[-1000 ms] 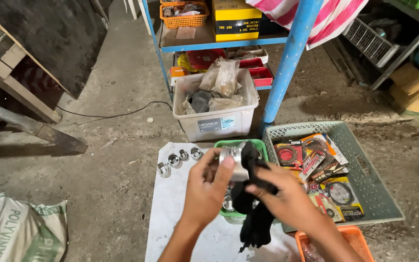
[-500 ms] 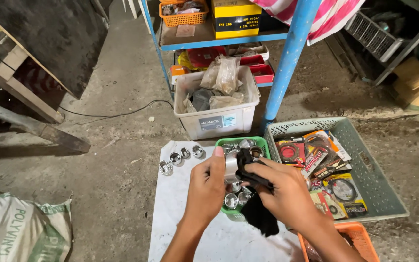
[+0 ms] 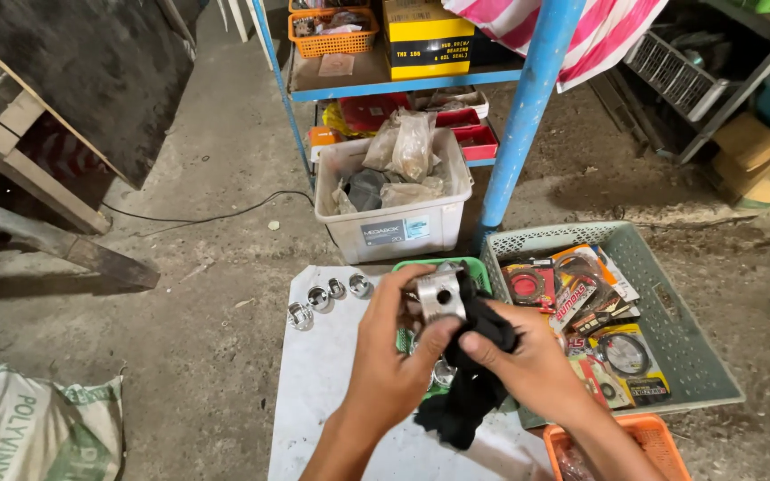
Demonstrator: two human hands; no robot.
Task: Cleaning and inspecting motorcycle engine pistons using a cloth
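My left hand [image 3: 391, 356] grips a shiny metal piston [image 3: 439, 293], holding it up in front of me. A black rag [image 3: 474, 365] is bunched in my right hand [image 3: 528, 361], which presses it against the piston's right side. Both hands hover over a small green basket [image 3: 477, 268] that is mostly hidden behind them. Several more metal pistons [image 3: 327, 296] stand in a row on a white sheet [image 3: 323, 383] spread on the concrete floor, just left of my hands.
A grey-green crate [image 3: 670, 321] of packaged parts sits at right, an orange basket [image 3: 648, 432] below it. A white bin [image 3: 394, 227] of bagged items stands by a blue shelf post [image 3: 528, 107]. A woven sack [image 3: 33, 428] lies bottom left, wooden boards [image 3: 37, 187] beyond.
My hands have lifted the piston and rag a little higher and closer together. The rag hangs less far down than a second ago.
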